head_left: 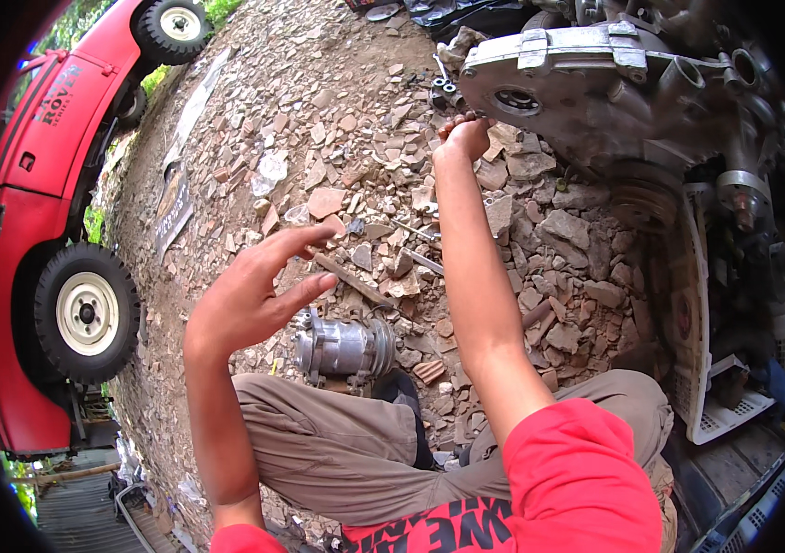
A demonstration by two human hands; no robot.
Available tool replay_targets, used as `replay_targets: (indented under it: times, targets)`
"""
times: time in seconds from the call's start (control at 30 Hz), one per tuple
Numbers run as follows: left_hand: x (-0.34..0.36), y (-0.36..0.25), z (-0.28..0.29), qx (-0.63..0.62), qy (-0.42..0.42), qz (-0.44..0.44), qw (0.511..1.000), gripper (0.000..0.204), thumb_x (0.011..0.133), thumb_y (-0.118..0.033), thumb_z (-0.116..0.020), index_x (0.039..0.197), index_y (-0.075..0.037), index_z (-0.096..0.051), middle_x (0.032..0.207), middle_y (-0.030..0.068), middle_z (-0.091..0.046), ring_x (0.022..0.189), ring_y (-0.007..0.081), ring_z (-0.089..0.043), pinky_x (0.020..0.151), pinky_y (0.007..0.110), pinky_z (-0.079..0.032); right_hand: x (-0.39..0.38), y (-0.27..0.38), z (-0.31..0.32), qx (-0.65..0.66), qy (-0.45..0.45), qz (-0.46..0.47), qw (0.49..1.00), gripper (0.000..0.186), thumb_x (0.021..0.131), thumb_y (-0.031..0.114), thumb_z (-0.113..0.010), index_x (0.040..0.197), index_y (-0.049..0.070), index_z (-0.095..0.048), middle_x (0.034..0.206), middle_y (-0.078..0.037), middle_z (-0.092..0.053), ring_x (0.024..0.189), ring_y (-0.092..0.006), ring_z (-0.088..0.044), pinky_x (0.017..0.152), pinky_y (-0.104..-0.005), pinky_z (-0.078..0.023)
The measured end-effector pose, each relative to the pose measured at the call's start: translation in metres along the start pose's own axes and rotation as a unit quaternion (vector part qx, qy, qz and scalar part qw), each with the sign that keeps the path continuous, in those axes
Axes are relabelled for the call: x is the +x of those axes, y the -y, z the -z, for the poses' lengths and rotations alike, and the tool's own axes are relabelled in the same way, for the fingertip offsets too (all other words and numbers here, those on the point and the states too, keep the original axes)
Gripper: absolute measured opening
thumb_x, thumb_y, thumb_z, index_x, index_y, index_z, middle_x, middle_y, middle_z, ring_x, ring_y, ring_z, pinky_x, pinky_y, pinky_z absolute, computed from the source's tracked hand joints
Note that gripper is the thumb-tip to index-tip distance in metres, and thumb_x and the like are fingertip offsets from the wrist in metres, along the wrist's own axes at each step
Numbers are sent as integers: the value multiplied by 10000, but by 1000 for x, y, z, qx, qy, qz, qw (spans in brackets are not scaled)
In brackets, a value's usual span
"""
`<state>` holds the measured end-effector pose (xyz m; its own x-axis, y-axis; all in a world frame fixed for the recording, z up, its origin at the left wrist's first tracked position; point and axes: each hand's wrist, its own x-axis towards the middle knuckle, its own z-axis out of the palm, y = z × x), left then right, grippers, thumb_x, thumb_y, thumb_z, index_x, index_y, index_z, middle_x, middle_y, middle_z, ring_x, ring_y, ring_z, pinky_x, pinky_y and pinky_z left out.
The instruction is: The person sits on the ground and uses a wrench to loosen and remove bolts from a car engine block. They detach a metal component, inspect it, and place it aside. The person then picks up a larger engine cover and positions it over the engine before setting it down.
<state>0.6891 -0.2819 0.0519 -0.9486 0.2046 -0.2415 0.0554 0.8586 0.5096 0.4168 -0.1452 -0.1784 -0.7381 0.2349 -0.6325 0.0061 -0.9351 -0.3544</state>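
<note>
My left hand (254, 290) hovers open in the air, fingers spread, holding nothing, above a small silver cylindrical compressor-like part (345, 347) lying on the rubble by my knee. My right hand (466, 135) reaches far forward with curled fingers touching the lower edge of a large grey cast-metal engine cover (586, 83). Whether those fingers hold something small is hidden. I squat in khaki trousers and a red shirt.
The ground (319, 120) is broken brick and stone rubble with a few long metal tools (356, 281) lying on it. A red vehicle (42, 184) with white-rimmed wheels stands at the left. More engine parts and a white plastic crate (715, 405) sit at the right.
</note>
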Motion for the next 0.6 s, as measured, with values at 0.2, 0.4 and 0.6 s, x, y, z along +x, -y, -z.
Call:
replay_targets:
  times: [0.2,0.4,0.6]
  targets:
    - [9,9,-10,101,33,39,994,522,934,-383,-633,1301,-21,-550,1252,200,-610,1165,330,-586,998,395,-449,-11,2,-5,13,-1,-41,999,423,1030,494,-320,806,149,-415,594,14,-458,437,-124,-426,419,-286,-334]
    - [11,3,-21,86,53,28,994,506,922,-351,-661,1334,-81,-548,1264,131,-626,1100,265,-620,905,378,-499,5,21,-2,100,25,-194,976,266,973,286,-385,753,142,-426,589,15,-387,511,-134,-364,471,-281,-319]
    - [9,9,-16,95,39,30,994,520,916,-353,-668,1337,-75,-544,1261,125,-629,1093,257,-624,894,376,-503,30,28,12,108,54,-258,959,336,993,309,-429,712,126,-446,568,26,-411,505,-125,-400,439,-268,-345]
